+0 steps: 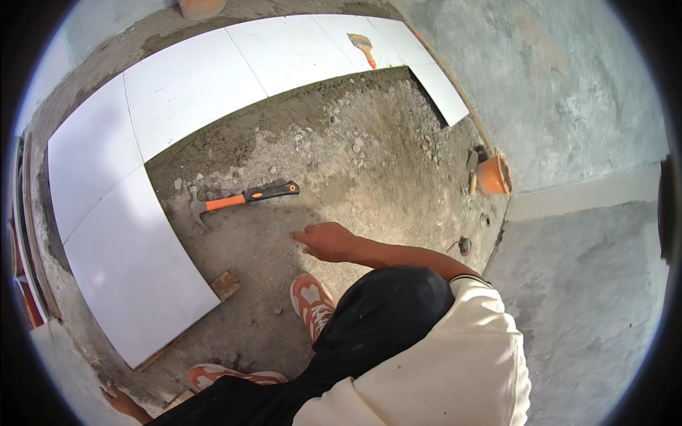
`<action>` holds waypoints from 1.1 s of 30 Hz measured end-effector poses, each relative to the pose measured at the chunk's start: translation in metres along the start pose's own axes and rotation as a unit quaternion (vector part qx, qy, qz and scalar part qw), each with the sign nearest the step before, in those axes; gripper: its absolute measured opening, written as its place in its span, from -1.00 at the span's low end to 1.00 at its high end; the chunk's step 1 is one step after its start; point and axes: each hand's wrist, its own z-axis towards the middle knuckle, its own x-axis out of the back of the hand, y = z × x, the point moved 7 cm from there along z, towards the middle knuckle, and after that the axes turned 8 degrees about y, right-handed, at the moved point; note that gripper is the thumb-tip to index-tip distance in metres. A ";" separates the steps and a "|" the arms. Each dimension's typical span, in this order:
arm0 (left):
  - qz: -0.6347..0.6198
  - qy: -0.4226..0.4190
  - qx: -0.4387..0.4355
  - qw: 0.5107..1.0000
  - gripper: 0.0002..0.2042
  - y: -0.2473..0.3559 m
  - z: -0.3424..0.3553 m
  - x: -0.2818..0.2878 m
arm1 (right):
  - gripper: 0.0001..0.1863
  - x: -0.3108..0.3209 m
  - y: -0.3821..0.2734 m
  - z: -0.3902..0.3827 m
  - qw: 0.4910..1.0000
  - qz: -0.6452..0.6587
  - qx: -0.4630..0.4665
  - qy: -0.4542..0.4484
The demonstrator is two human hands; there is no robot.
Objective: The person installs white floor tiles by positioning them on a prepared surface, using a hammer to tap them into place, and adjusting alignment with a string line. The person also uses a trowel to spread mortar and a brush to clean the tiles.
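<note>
My right hand [325, 241] hangs above the bare ground with nothing in it, its index finger stretched out and the other fingers partly curled. Just ahead and to the left of it lies a hammer [245, 198] with an orange and black handle. At the lower left edge, my left hand [124, 402] shows only in part, fingers apart, near the wall and the near corner of a large white tile [138, 266]. Nothing shows in that hand. A wooden block [225, 285] sticks out from under this tile's corner.
White tiles [195, 82] run along the left and far sides, bordering rough rubble and mortar [341, 135]. A wide brush [361, 47] rests on a far tile. An orange bucket [493, 175] lies tipped by the right wall [561, 106]. My shoes [311, 302] stand on the ground.
</note>
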 end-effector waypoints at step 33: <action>-0.042 -0.013 -0.153 0.987 -0.45 0.117 -0.002 0.023 | -0.83 -0.011 0.011 0.016 0.998 0.032 0.034 0.049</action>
